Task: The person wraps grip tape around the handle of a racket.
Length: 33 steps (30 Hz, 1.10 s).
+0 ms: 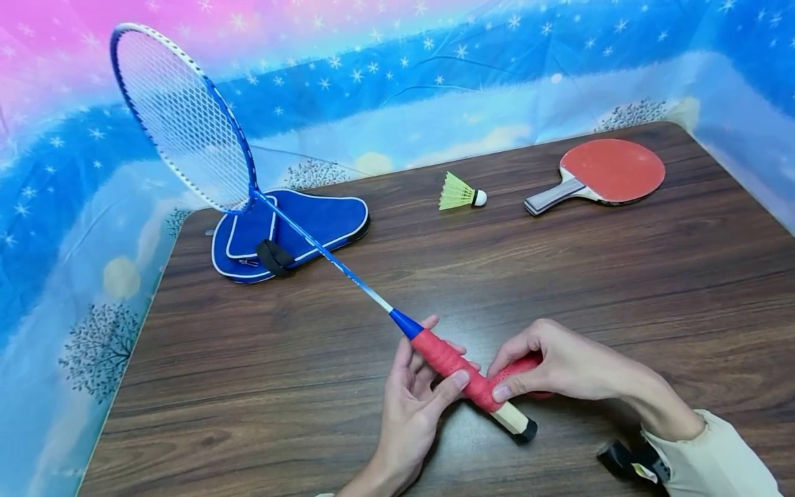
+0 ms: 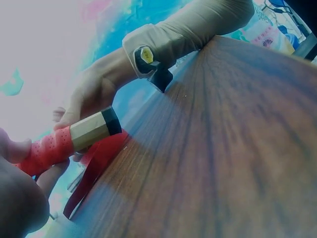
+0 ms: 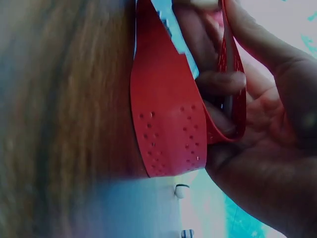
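Fingers of the left hand (image 1: 415,393) curl round the badminton racket (image 1: 298,231) handle, while the right hand (image 1: 559,362) pinches the loose red grip tape (image 3: 171,124).

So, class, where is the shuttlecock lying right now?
In the head view, the shuttlecock lies on the far part of the wooden table, between the blue racket cover on its left and the table tennis paddle on its right.

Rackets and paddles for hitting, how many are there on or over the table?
2. The blue badminton racket is held above the table by its red handle in both hands, and the red table tennis paddle lies flat at the table's far right. None seems hidden.
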{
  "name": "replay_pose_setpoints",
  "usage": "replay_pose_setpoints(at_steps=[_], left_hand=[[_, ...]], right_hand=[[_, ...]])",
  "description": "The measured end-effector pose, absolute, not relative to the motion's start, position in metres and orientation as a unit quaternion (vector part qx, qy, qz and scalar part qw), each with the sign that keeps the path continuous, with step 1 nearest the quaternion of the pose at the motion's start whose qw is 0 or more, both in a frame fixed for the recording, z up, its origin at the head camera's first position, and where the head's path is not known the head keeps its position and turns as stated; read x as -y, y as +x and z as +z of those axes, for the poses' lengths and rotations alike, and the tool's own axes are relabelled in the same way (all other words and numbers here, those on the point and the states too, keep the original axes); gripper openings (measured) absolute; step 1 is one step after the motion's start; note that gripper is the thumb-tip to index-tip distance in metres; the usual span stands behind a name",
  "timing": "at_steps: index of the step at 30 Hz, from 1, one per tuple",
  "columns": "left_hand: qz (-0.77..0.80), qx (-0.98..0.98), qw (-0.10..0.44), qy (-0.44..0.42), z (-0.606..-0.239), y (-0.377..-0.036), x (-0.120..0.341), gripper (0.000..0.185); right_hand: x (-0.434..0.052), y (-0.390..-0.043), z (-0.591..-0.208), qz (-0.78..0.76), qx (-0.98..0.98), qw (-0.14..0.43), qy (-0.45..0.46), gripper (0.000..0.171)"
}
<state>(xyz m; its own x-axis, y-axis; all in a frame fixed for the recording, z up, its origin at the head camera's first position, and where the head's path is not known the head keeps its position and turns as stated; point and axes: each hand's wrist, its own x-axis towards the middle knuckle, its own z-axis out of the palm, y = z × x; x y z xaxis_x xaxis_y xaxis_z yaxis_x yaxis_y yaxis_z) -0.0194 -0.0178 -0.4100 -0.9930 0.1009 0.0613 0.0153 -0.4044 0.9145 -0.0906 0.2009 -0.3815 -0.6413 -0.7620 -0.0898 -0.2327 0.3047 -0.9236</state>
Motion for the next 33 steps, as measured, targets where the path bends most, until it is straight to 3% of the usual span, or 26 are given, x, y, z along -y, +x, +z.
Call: replay_pose_setpoints(at_steps=[8,16,26,33], left_hand=[[0.856,-0.506,0.011,0.107,-0.4128,-0.0206,0.0166,0.056],[0.828,-0.559,0.022,0.034,-0.4097,-0.0210,0.0188,0.064],[0.864,-0.498,0.062,0.036,-0.4070,-0.0198,0.0190,0.074],[0.871,-0.486,0.048,0.059,-0.4090,-0.0194,0.0177,0.064]], right_hand=[[-0.1995,-0.0876,-0.3807,-0.485,-0.777,0.259,-0.307,0.014],[-0.2007,-0.0891,-0.3796,-0.489,-0.778,0.253,-0.302,0.017],[-0.2040,-0.0885,-0.3795,-0.470,-0.783,0.287,-0.289,0.016],[-0.2016,-0.0878,-0.3788,-0.471,-0.783,0.277,-0.296,0.016]])
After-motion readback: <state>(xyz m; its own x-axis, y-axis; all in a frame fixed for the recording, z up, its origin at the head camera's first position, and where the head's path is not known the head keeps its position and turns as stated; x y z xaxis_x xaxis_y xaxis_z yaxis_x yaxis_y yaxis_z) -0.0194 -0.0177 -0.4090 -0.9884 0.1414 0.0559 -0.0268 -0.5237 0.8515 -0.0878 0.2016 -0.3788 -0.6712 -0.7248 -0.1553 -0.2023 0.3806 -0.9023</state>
